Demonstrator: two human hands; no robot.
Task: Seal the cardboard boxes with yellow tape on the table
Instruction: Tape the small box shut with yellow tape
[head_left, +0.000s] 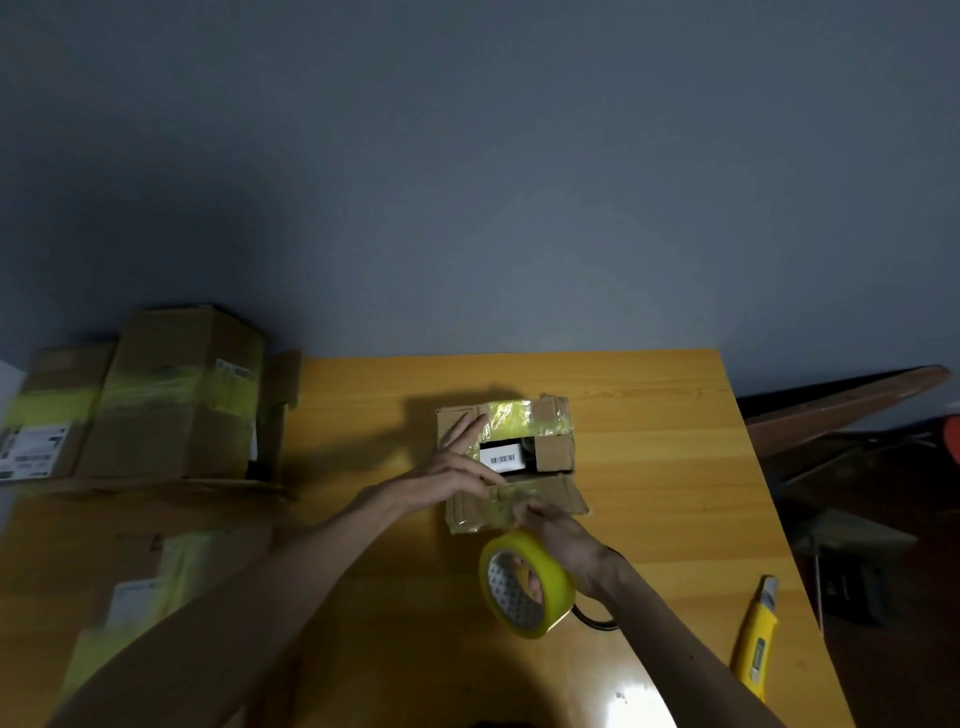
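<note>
Forearms enter from the lower edge of the frame over a yellow-orange wooden table (649, 467).

1. Right hand (561, 540), lower centre: grasps a roll of yellow adhesive tape (527, 590); one digit shows inside the core. The core carries a dark triangle print with no readable wording. The fingertips reach the near flap of the box.
2. Yellow utility knife (753, 644), lower right: lies flat on the table, well apart from both hands.
3. Flattened cardboard pieces with yellow tape (156, 571), lower left: white label, blurred, not readable.
4. Small brown cardboard box (553, 447), centre of the frame: rests on the table. The near flap is folded outward, and wrinkled yellow tape lies on both the near and the far flaps. The opening exposes a black item (524, 467) bearing a white barcode label (501, 460); its digits are too small to read.
5. Left hand (457, 462): released, fingers straight, resting on the left part of the box top.
6. Stack of larger taped cardboard boxes (171, 395), middle left: shipping labels present, text blurred.
7. Grey-blue wall (519, 182): fills the upper frame.
</note>
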